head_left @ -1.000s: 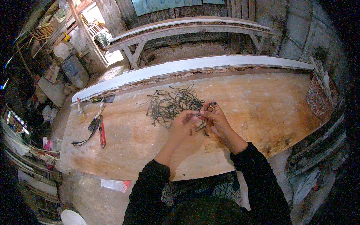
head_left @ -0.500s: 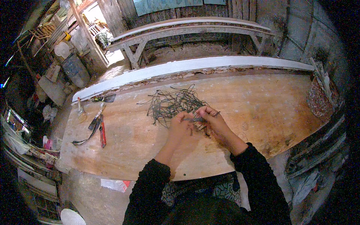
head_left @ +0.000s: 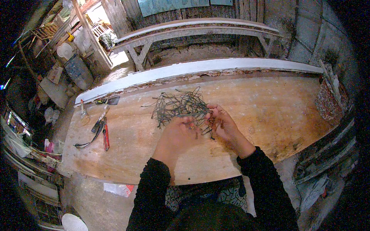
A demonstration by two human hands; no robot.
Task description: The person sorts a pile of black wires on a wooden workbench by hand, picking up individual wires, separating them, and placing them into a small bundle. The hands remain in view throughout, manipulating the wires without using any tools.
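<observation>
Now the left hand (head_left: 179, 131) sits farther from the right hand (head_left: 224, 126).

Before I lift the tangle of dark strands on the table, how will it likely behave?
The tangle of dark strands looks floppy, since its thin lengths bend and loop freely. It may lift as one snagged clump, as they cross over each other. Rolling seems unlikely: it lies spread out.

I list remotely, on the flat brown wooden table (head_left: 269, 107): tangled thin dark cords (head_left: 178, 107), centre; slim red tool (head_left: 106, 135), left of them; long white board (head_left: 192, 67), behind, along the far edge. Beyond the table: long grey wooden bench (head_left: 154, 37).
</observation>
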